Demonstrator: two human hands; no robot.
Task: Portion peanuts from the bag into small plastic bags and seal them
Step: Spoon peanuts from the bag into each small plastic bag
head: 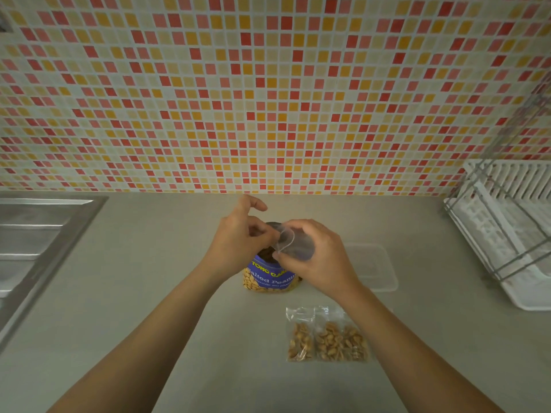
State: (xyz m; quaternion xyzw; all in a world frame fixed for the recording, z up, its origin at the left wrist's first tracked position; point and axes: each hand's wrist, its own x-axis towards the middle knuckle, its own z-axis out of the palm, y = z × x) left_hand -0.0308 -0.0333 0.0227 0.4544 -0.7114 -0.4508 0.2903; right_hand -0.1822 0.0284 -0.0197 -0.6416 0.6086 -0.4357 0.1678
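head camera looks down, near the counter [125, 308].

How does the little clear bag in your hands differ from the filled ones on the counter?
The small clear plastic bag, pinched between left hand and right hand, looks empty; the filled clear bags hold peanuts. It is held above the blue peanut packet; they lie flat on the grey counter. All are small and transparent.
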